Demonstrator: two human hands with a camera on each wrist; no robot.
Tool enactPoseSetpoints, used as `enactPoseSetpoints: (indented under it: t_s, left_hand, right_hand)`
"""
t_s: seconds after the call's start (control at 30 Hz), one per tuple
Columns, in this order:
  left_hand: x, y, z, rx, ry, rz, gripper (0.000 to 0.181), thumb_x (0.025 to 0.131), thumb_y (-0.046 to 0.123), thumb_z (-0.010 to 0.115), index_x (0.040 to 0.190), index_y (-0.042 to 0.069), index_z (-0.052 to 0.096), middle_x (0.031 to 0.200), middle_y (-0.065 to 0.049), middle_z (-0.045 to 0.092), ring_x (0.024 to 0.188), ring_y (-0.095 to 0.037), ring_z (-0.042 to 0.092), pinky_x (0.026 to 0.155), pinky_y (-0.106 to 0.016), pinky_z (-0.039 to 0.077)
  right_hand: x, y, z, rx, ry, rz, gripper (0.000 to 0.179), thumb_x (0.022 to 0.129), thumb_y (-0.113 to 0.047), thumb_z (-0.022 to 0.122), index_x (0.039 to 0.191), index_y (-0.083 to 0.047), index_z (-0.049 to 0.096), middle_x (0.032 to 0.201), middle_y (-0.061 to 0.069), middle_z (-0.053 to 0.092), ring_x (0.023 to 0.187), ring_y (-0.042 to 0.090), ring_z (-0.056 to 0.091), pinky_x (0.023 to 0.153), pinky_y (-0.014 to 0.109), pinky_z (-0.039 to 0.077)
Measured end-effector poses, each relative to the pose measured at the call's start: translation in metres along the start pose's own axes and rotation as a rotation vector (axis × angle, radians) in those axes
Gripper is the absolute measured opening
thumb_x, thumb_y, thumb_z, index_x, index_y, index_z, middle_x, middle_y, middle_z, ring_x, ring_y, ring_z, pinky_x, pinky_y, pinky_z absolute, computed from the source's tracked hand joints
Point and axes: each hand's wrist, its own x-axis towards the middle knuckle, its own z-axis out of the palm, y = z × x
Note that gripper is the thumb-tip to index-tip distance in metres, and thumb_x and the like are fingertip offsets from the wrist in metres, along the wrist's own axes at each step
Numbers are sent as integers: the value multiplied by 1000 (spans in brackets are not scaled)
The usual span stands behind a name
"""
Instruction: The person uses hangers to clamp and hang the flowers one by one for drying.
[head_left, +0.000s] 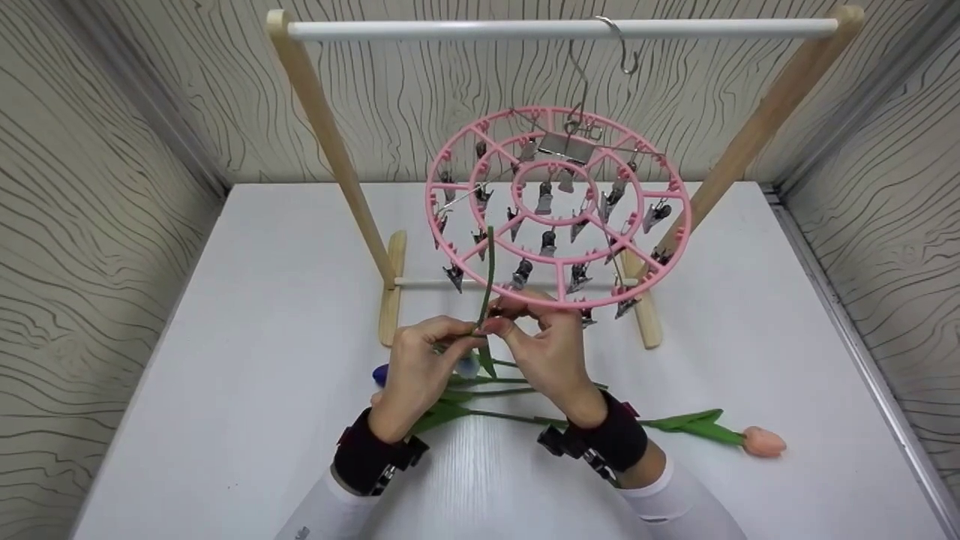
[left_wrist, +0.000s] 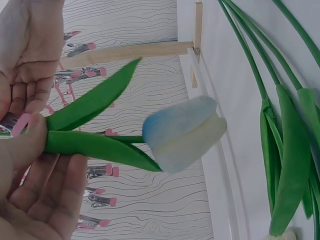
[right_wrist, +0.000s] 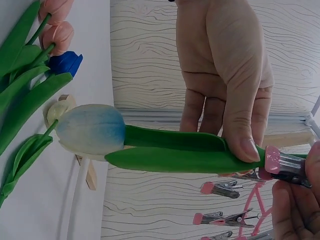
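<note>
A tulip [right_wrist: 162, 159] with a pale blue and whitish head hangs head down, its green stem pointing up in front of the pink round clip hanger [head_left: 559, 280]. The left hand [head_left: 424, 364] pinches it at the base of its two green leaves. The right hand [head_left: 551, 349] holds a metal clip [right_wrist: 287, 166], whose pink tips meet the tulip just beside the left thumb. The hanger's other metal clips dangle around its rings.

1. White table [head_left: 225, 390], smooth top with a bit of shine.
2. Rack's two wooden feet [head_left: 390, 322] sit right on it, well apart.
3. Blue tulip [right_wrist: 66, 63] lying there, two peach tulips [right_wrist: 57, 37] just beside it, leaves overlapping.
4. Another peach one [head_left: 763, 442] lies off right, bloom pointing right.
</note>
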Motion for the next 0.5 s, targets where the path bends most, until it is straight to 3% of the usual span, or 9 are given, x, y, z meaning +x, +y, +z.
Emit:
enactPoseSetpoints:
  t_s: [0.2, 0.5]
  left_hand:
    - [-1, -2, -1, 20, -17, -10, 14, 78, 18, 71, 91, 12, 72, 86, 3, 69, 73, -7, 64, 63, -22, 52]
    - [-1, -2, 0, 63, -20, -3, 16, 79, 18, 71, 94, 13, 70, 89, 3, 69, 75, -6, 64, 65, -21, 52]
  right_hand:
    - [0, -3, 1, -34, -37, 15, 22, 72, 1, 73, 93, 4, 67, 87, 11, 65, 77, 23, 63, 69, 33, 52]
    - [-8, 0, 5, 26, -17, 43, 35, 76, 3, 70, 110, 6, 61, 98, 18, 62, 88, 28, 63, 77, 34, 52]
